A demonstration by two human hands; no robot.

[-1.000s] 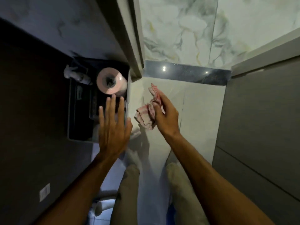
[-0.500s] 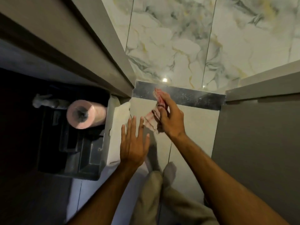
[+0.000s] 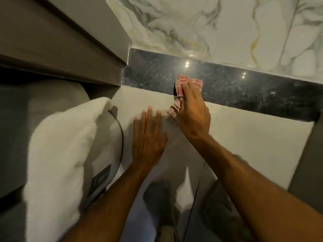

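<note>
My right hand (image 3: 192, 112) grips a red-and-white checked cloth (image 3: 182, 84) and presses it against the dark glossy skirting strip (image 3: 244, 95) at the foot of the marble wall. A loose end of the cloth hangs below my fingers over the pale floor tile (image 3: 244, 147). My left hand (image 3: 147, 138) is flat with straight fingers over the floor tile, just left of the right hand, holding nothing.
A white pillow (image 3: 64, 147) and a grey mattress corner (image 3: 106, 154) fill the left side. A grey-brown headboard or ledge (image 3: 61, 41) runs above them. A grey cabinet panel (image 3: 307, 172) stands at the right. My legs (image 3: 160, 206) show below.
The view has dropped closer to the floor. My right hand moved the cloth up onto the dark skirting strip. The drawer with the tissue roll has left view; a pillow and mattress show now.
</note>
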